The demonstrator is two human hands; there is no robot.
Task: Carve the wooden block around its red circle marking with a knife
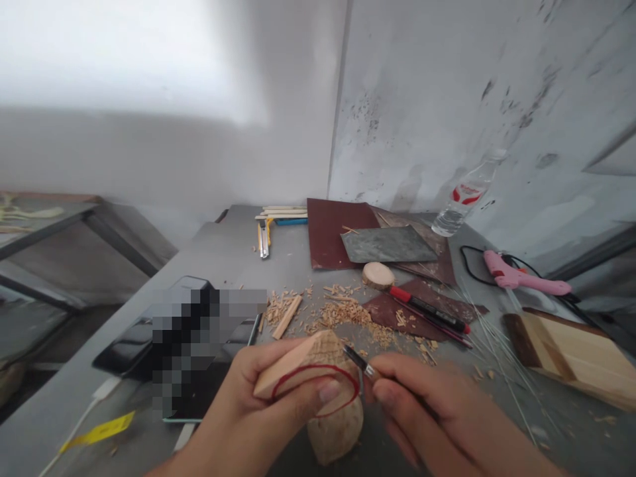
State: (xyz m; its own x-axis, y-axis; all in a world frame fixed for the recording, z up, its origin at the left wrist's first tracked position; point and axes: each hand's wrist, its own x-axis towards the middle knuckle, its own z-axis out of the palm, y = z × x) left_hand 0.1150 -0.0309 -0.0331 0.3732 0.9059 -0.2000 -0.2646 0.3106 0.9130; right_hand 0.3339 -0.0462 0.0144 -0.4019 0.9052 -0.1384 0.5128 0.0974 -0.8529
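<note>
My left hand [278, 397] is closed around a pale wooden block [293, 372], its thumb pressed on the face that bears a red curved line. Chipped, rough wood shows along the block's upper edge. Pinched in my right hand [422, 404] is a carving tool [360, 362] with a dark tip and a metal collar. That tip is close to the block's right edge; whether it touches I cannot tell. Beneath the block shows a rounded piece of wood [336, 434]; whether the two are joined is unclear.
Wood shavings [342, 315] litter the grey table [233, 248]. Farther back are a utility knife [264, 240], sandpaper sheets [330, 238], a wood slice [377, 275] and a water bottle [460, 199]. On the right lie a marker [432, 311], a pink glue gun [521, 275] and a wooden board [576, 358].
</note>
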